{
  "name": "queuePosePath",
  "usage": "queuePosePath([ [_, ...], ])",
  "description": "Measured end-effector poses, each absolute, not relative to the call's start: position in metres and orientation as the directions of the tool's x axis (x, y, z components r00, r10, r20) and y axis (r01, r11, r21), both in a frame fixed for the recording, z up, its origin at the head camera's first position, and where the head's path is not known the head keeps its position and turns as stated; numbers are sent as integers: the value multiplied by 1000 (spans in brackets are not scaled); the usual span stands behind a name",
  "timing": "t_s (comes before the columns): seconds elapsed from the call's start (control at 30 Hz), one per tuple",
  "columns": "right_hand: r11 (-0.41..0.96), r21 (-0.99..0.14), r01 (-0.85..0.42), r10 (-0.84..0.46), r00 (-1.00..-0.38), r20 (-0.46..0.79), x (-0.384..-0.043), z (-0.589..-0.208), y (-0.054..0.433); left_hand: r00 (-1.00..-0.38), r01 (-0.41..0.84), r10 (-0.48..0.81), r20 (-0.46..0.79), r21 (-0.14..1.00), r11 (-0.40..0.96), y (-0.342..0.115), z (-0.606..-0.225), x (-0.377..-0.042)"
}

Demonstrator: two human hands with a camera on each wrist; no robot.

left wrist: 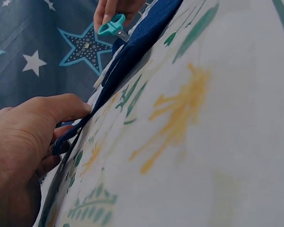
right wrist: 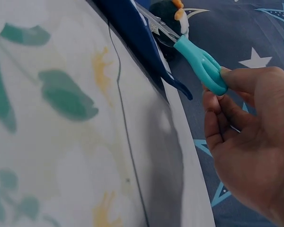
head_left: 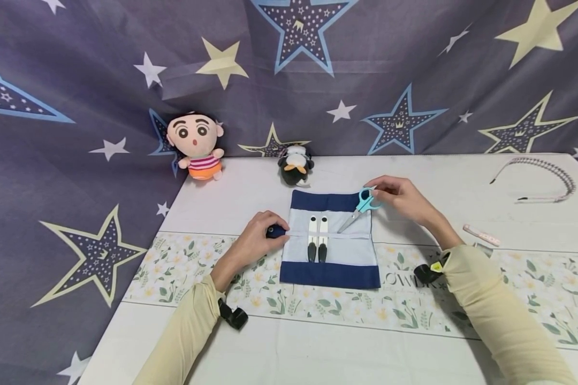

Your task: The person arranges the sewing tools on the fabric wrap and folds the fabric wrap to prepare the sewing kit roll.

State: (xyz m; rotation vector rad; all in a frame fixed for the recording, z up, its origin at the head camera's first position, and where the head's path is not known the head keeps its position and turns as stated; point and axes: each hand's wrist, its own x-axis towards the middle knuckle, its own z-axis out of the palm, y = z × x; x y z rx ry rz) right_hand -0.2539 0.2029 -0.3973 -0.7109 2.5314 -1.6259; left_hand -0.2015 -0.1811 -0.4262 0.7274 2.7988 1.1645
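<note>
A navy and pale grey fabric organizer (head_left: 327, 276) lies unfolded on the table, with a thin light band (head_left: 347, 235) across its middle. Two slim white implements with black ends (head_left: 322, 240) stand side by side under that band; their exact kind is unclear. At the left edge my left hand (head_left: 260, 235) pinches the organizer's small navy tab (head_left: 275, 231) between thumb and fingers. My right hand (head_left: 402, 199) holds turquoise-handled scissors (head_left: 364, 201) by the handle loops above the upper right corner. The blades slant down-left, their tip close to the band.
Behind the organizer sits a penguin plush (head_left: 296, 166), with a doll plush (head_left: 197, 144) farther left. A headband (head_left: 563, 182) and a small pink object (head_left: 481, 234) lie to the right. A star-patterned curtain (head_left: 279, 101) hangs along the back and left of the table.
</note>
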Motion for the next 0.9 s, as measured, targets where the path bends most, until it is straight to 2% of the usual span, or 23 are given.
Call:
queuePosePath([
  [0.3, 389, -855, -342, -398, -900, 179, -257, -397, 193, -890, 413, 429, 154, 674, 613, -180, -425, -201],
  [0.9, 423, -826, -374, -460, -873, 159, -260, -399, 173, -892, 406, 425, 151, 680, 610, -181, -426, -201],
])
